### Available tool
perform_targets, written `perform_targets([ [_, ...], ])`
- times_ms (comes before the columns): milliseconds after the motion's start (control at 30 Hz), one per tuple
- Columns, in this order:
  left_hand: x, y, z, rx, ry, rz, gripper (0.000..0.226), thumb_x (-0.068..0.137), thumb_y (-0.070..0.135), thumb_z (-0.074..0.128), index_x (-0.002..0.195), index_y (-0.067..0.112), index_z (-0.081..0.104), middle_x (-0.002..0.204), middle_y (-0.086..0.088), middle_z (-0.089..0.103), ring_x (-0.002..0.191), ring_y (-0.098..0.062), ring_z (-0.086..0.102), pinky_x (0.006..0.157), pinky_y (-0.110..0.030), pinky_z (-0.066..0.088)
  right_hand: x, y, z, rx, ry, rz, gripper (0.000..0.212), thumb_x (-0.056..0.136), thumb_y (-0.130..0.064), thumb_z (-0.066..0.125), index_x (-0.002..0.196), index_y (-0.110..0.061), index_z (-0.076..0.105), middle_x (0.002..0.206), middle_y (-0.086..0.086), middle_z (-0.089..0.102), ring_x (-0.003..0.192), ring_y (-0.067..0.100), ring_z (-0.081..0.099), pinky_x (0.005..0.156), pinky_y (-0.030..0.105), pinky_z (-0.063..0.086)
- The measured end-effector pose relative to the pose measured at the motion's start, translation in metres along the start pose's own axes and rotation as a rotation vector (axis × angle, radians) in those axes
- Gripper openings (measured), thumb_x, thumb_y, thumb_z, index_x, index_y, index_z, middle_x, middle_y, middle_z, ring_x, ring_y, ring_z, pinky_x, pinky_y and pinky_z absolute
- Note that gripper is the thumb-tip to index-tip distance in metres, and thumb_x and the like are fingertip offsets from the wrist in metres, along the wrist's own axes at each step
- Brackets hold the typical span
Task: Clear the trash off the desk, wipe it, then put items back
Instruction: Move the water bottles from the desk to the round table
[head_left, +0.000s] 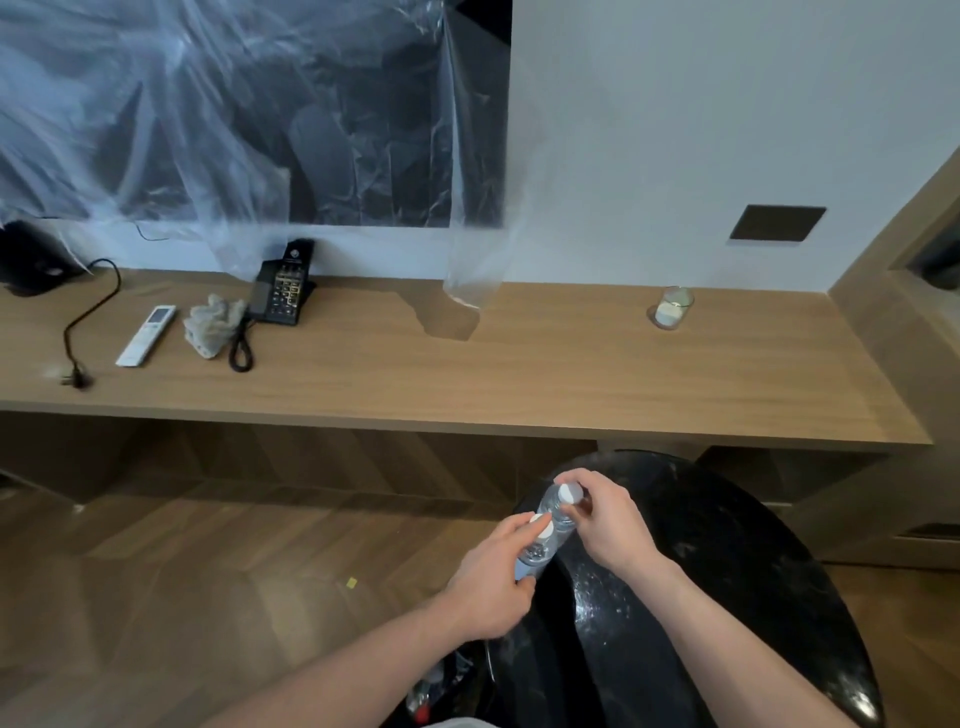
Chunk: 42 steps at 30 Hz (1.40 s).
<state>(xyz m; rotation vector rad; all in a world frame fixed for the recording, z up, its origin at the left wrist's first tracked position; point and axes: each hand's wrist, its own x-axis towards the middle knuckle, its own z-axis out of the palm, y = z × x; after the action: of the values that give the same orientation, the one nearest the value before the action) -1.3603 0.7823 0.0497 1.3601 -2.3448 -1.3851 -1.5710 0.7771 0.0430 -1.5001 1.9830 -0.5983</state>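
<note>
While I stand by the black chair (727, 597), my left hand (488, 587) curls around one water bottle (535, 551) and my right hand (608, 525) pinches the neck of a second bottle (563, 499) right beside it. Farther away, the wooden desk (519, 374) holds a remote (145, 335), a crumpled cloth (213, 325), a phone (283, 291) and a glass (671, 307).

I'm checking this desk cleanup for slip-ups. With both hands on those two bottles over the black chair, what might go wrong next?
1. Left hand and right hand each grip a bottle only near its cap; the lower bottle may slip.
2. Setting bottles on the desk might bump the glass or snag the hanging plastic sheet.
</note>
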Motion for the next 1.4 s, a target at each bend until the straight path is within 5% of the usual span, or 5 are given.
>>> perform_targets([
  [500, -0.053, -0.008, -0.039, -0.046, 0.053, -0.071, 0.082, 0.097, 0.028, 0.067, 0.162, 0.045, 0.020, 0.167, 0.033, 0.003, 0.153, -0.002, 0.025, 0.125, -0.031, 0.028, -0.036, -0.041, -0.030, -0.051, 0.033, 0.004, 0.041, 0.098, -0.020, 0.067, 0.134, -0.038, 0.060, 0.143, -0.019, 0.049, 0.093, 0.002, 0.064, 0.091, 0.032, 0.058],
  [733, -0.109, -0.028, -0.090, -0.159, 0.206, -0.103, 0.078, 0.096, 0.031, 0.070, 0.159, 0.047, 0.027, 0.161, 0.042, 0.003, 0.126, 0.020, 0.043, 0.084, 0.002, 0.040, -0.072, -0.115, -0.042, -0.037, 0.042, -0.073, 0.046, 0.099, -0.022, 0.066, 0.140, -0.041, 0.055, 0.152, -0.023, 0.043, 0.124, 0.001, 0.055, 0.102, 0.023, 0.050],
  [867, -0.136, -0.046, -0.136, -0.017, 0.287, -0.068, 0.079, 0.094, 0.038, 0.072, 0.157, 0.052, 0.026, 0.161, 0.044, -0.004, 0.149, 0.003, 0.029, 0.117, -0.027, 0.041, -0.081, -0.169, -0.024, -0.125, -0.059, -0.119, 0.049, 0.100, -0.036, 0.065, 0.144, -0.049, 0.048, 0.157, -0.031, 0.032, 0.107, -0.004, 0.056, 0.089, 0.008, 0.047],
  [1067, -0.206, -0.100, -0.219, 0.160, 0.422, -0.119, 0.075, 0.097, 0.045, 0.067, 0.158, 0.050, 0.024, 0.165, 0.035, -0.010, 0.158, -0.008, 0.010, 0.122, -0.028, 0.026, -0.080, -0.267, 0.039, -0.234, -0.242, -0.246, 0.057, 0.101, -0.048, 0.059, 0.153, -0.049, 0.036, 0.165, -0.029, 0.017, 0.153, 0.002, 0.025, 0.120, 0.028, 0.032],
  [1400, -0.407, -0.265, -0.338, 0.339, 0.642, -0.568, 0.085, 0.097, 0.066, 0.051, 0.164, 0.041, 0.005, 0.171, 0.008, -0.021, 0.158, -0.023, -0.018, 0.130, -0.049, -0.002, -0.078, -0.444, 0.190, -0.417, -0.538, -0.358, 0.078, 0.096, -0.068, 0.049, 0.161, -0.051, 0.009, 0.170, -0.024, -0.011, 0.157, 0.011, -0.017, 0.128, 0.044, 0.013],
])
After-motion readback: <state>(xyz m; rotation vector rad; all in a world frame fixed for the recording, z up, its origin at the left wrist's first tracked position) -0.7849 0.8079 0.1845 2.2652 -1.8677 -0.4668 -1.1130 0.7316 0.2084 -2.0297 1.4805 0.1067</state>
